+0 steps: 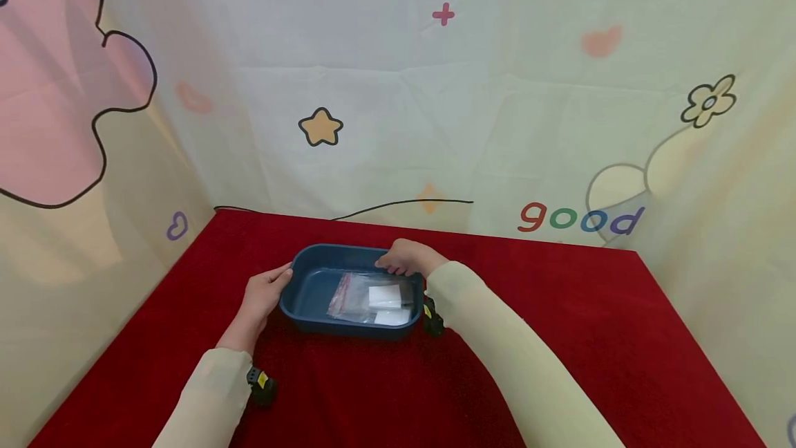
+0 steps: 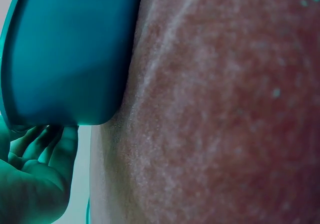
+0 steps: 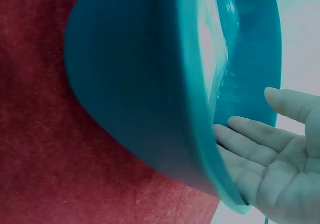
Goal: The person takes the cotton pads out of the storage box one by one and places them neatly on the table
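Observation:
A blue plastic bin with rounded corners sits on the red cloth. Clear plastic bags lie in its right part, some with white rectangular pieces in or on them. My left hand grips the bin's left end, thumb up by the rim; the left wrist view shows its fingers bent against the outer wall. My right hand reaches over the back right rim. In the right wrist view its fairly straight fingers dip inside, beside the bags, with the thumb near the back rim.
Red cloth covers the table on all sides of the bin. A pale printed curtain rises along the back edge and both sides. A small black device is strapped at the left wrist, another at the right.

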Demonstrator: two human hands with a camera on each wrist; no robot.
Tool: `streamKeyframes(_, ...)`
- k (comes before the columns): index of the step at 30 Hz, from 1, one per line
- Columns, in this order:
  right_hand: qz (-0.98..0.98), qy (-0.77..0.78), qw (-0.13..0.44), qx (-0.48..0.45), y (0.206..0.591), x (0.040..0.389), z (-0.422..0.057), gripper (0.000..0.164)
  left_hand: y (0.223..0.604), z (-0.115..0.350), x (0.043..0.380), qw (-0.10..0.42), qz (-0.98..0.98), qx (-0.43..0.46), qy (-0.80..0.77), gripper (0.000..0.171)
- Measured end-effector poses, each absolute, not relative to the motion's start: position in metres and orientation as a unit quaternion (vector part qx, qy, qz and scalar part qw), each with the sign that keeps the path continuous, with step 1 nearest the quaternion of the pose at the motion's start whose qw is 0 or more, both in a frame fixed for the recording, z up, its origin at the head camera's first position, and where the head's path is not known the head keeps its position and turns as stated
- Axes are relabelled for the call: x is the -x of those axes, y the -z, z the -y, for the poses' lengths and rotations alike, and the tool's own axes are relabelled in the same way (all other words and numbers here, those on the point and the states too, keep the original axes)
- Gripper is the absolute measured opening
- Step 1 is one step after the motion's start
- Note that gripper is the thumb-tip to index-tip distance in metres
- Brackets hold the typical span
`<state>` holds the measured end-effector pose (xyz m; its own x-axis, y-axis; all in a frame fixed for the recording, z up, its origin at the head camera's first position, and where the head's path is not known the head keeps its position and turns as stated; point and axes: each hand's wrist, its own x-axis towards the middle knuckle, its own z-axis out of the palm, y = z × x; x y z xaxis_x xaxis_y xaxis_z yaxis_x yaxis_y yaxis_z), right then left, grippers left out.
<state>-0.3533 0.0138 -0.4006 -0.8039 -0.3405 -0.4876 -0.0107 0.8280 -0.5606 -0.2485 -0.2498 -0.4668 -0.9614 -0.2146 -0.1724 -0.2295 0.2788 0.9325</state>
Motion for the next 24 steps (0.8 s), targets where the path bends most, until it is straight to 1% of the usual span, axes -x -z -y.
streamKeyframes(4,-0.908,0.246,0.325,0.102,0.4,0.357,-0.011,0.046,0.467,0.251,0.249,0.011,-0.798,0.139,-0.586,0.047)
streamKeyframes(9,-0.904,0.231,0.349,0.085,0.398,0.361,-0.006,0.044,0.468,0.251,0.251,0.011,-0.795,0.142,-0.589,0.047)
streamKeyframes(12,-0.904,0.222,0.355,0.083,0.398,0.363,-0.003,0.042,0.468,0.252,0.252,0.012,-0.794,0.144,-0.59,0.047)
streamKeyframes(19,-0.917,0.168,0.349,0.093,0.4,0.366,0.008,0.034,0.467,0.251,0.251,0.008,-0.791,0.147,-0.593,0.047)
streamKeyframes(22,-0.921,0.147,0.351,0.087,0.406,0.371,0.012,0.033,0.467,0.251,0.25,0.008,-0.79,0.147,-0.595,0.047)
streamKeyframes(24,-0.917,0.138,0.363,0.086,0.433,0.397,0.017,0.031,0.467,0.251,0.25,0.008,-0.79,0.146,-0.595,0.047)
